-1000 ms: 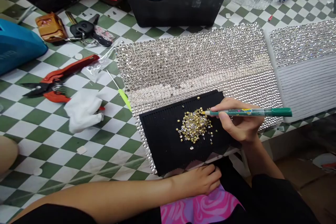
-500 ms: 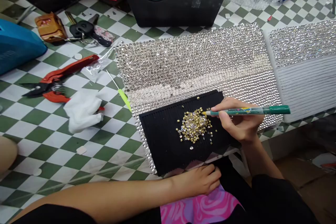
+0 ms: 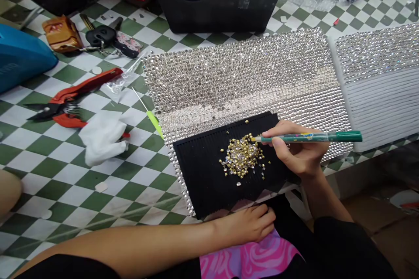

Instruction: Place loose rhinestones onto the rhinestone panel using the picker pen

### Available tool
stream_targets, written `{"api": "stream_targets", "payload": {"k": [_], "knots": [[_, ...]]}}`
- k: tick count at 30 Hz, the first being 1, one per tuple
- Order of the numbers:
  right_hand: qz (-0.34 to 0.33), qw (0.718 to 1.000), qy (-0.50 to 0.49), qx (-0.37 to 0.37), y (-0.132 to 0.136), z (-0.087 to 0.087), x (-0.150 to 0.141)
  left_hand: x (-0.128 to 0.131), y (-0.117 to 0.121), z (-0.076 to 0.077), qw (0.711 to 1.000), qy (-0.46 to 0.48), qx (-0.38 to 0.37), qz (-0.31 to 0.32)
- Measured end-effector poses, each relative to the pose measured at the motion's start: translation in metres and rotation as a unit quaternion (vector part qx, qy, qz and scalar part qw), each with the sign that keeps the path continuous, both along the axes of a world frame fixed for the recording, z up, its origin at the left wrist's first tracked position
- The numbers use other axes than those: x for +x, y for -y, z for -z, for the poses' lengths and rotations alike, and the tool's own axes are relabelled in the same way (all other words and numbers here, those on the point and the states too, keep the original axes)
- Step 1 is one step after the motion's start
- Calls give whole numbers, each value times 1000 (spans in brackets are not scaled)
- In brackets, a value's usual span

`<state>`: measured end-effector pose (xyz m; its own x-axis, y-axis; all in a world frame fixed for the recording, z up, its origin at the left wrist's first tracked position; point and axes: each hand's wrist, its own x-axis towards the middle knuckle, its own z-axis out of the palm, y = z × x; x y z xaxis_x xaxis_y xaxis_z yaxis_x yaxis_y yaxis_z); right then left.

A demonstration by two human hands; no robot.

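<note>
In the head view my right hand (image 3: 296, 150) is closed around a green pen (image 3: 327, 137), held almost level. Its yellowish tip points left and meets the upper right edge of a pile of rhinestones (image 3: 241, 156), gold and clear. The stones lie on a black ridged tray (image 3: 206, 178), with a few scattered beside the heap. Under the tray's far side is a sheet of silvery rhinestones (image 3: 242, 69). My left hand (image 3: 250, 224) rests near the tray's front edge, fingers curled in together; their undersides are hidden, so anything in them cannot be made out.
On the checkered table at left lie red-handled pruning shears (image 3: 70, 100), a crumpled white cloth (image 3: 103, 136), a green-handled hook tool (image 3: 153, 122) and keys (image 3: 101, 35). A black box (image 3: 225, 13) stands behind. At right is a partly covered white grooved sheet (image 3: 386, 107).
The pen tip has shifted very slightly left over the rhinestone pile, along with my right fingers. My left hand has stayed in place.
</note>
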<state>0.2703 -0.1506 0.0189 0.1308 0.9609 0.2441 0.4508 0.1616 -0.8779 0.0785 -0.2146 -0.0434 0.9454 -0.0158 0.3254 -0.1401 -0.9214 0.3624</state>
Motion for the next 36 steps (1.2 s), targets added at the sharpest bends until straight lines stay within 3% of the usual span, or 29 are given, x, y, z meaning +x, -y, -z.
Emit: {"api": "stream_targets", "payload": {"k": [28, 31, 33, 35, 36], "knots": [[27, 999, 30, 30, 1, 6, 0, 2, -6, -4, 998, -8, -58, 32], [30, 998, 46, 41, -4, 6, 0, 5, -5, -4, 994, -23, -94, 44], [28, 996, 56, 66, -5, -1, 1, 8, -10, -13, 990, -43, -124, 44], [22, 992, 75, 100, 3, -18, -1, 11, -23, -34, 975, -79, -201, 44], [22, 990, 79, 112, 11, -29, -3, 10, -34, -49, 930, -120, -346, 42]]}}
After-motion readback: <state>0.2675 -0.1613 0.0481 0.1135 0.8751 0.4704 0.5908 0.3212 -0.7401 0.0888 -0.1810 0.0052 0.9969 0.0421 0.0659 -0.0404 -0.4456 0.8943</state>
